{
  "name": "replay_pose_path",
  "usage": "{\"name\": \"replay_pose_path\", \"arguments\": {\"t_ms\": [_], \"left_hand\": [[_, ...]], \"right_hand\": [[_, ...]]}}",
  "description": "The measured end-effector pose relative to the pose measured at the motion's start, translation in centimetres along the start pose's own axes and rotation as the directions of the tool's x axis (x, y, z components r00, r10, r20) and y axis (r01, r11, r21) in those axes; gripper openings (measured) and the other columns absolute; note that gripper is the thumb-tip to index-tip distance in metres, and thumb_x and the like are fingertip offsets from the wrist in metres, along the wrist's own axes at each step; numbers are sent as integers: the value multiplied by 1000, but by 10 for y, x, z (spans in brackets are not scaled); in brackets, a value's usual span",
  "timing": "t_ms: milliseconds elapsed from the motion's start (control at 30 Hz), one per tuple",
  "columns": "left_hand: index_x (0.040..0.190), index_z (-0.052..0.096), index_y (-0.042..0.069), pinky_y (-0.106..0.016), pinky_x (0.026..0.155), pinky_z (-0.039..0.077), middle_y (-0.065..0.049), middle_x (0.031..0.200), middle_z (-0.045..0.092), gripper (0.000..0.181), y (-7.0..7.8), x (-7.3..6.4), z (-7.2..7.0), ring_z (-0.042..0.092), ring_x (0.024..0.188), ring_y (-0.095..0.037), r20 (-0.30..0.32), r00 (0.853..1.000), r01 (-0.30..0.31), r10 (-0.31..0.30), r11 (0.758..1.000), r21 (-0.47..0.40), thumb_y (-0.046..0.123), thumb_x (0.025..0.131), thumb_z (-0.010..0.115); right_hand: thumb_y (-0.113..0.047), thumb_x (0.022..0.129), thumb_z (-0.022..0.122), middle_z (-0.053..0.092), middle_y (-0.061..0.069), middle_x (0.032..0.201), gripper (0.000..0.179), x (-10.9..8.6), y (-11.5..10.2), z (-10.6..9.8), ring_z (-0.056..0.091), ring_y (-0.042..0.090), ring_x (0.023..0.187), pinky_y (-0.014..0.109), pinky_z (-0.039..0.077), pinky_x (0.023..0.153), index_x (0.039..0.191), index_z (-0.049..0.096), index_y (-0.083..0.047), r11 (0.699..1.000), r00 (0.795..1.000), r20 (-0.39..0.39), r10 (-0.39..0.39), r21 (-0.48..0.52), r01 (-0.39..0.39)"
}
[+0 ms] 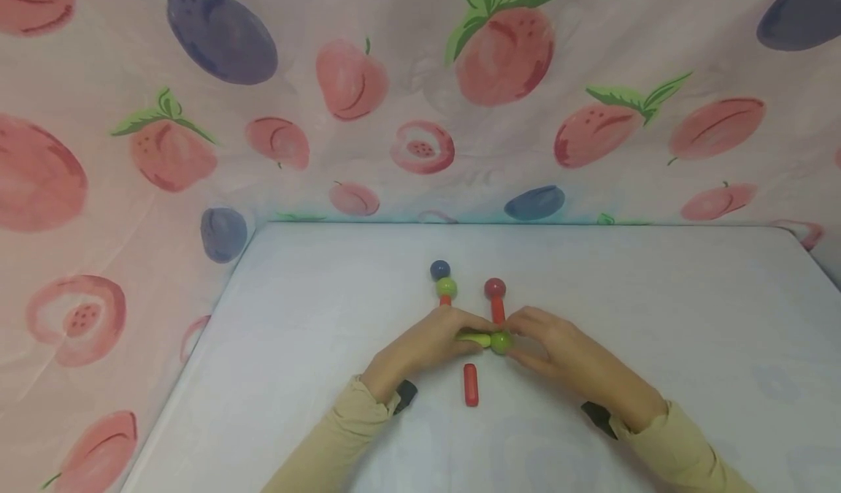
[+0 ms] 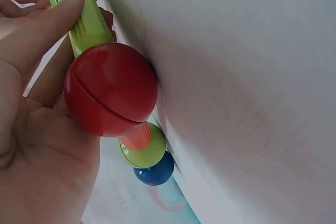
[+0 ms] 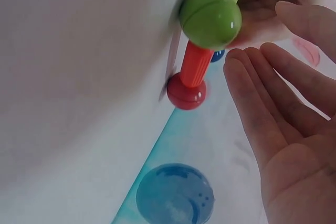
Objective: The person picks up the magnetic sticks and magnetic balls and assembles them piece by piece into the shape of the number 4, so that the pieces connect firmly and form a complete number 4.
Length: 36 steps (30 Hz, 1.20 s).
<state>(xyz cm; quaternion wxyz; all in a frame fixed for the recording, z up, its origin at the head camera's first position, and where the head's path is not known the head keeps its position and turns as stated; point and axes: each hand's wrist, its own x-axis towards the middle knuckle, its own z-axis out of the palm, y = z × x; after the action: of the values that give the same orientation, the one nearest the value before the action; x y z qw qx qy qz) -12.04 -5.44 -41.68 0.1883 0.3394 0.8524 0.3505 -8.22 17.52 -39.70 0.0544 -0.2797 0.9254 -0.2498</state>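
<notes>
My left hand [image 1: 439,339] pinches a yellow-green rod [image 2: 90,27] between thumb and fingers. One end of that rod meets a red ball [image 2: 111,90], which the hand hides in the head view; the other meets a green ball [image 3: 211,19]. From the green ball a red rod [image 3: 196,65] runs toward the back to another red ball [image 1: 495,288]. Beyond the left hand, a second red rod [image 2: 137,136] leads to a lighter green ball [image 1: 446,288], with a blue ball [image 1: 440,269] against it. My right hand [image 1: 550,343] is beside the nearer green ball, fingers nearly straight and holding nothing.
A loose red rod [image 1: 471,385] lies on the white table [image 1: 315,296] in front of the joined pieces, between the forearms. Fruit-patterned cloth [image 1: 407,55] rises behind the table's far edge and along its left side.
</notes>
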Motion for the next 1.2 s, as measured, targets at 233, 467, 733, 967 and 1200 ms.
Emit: {"name": "replay_pose_path", "arguments": {"t_ms": [233,467,733,967,1200], "left_hand": [[131,66,20,-17,100,46,9,125,69,40,1,0,0,62,114,1,8,1000,12,-12,1000,0,13,92,71],[130,67,20,-17,99,46,10,124,69,38,2,0,0,62,113,1,11,1000,23,-23,1000,-2,12,92,70],[130,67,19,-17,100,46,10,123,69,38,1,1,-1,62,113,1,13,1000,20,-20,1000,1,13,93,70],[131,66,20,-18,102,46,10,126,68,38,-1,1,0,60,119,-1,6,1000,1,-1,1000,16,16,94,69],[130,67,19,-19,103,45,9,126,68,37,-1,0,0,58,122,-2,2,1000,5,-5,1000,2,15,94,69]], "right_hand": [[-18,84,79,66,-2,112,39,-6,-6,4,64,14,102,35,56,91,121,68,-9,999,999,-19,-40,2,40],[-21,86,79,66,1,116,38,-8,-13,5,64,15,105,35,56,91,121,68,-10,998,998,5,-57,10,57],[-21,87,77,64,3,123,39,-10,-19,15,62,22,114,41,54,95,122,66,-7,995,995,25,-95,24,94],[-24,85,79,60,7,132,51,-9,-23,24,59,26,123,43,52,98,129,63,-5,996,994,58,-93,-1,94],[-30,83,80,60,7,130,56,-6,-28,30,60,23,120,40,52,98,129,62,-4,997,992,103,-74,-19,77]]}}
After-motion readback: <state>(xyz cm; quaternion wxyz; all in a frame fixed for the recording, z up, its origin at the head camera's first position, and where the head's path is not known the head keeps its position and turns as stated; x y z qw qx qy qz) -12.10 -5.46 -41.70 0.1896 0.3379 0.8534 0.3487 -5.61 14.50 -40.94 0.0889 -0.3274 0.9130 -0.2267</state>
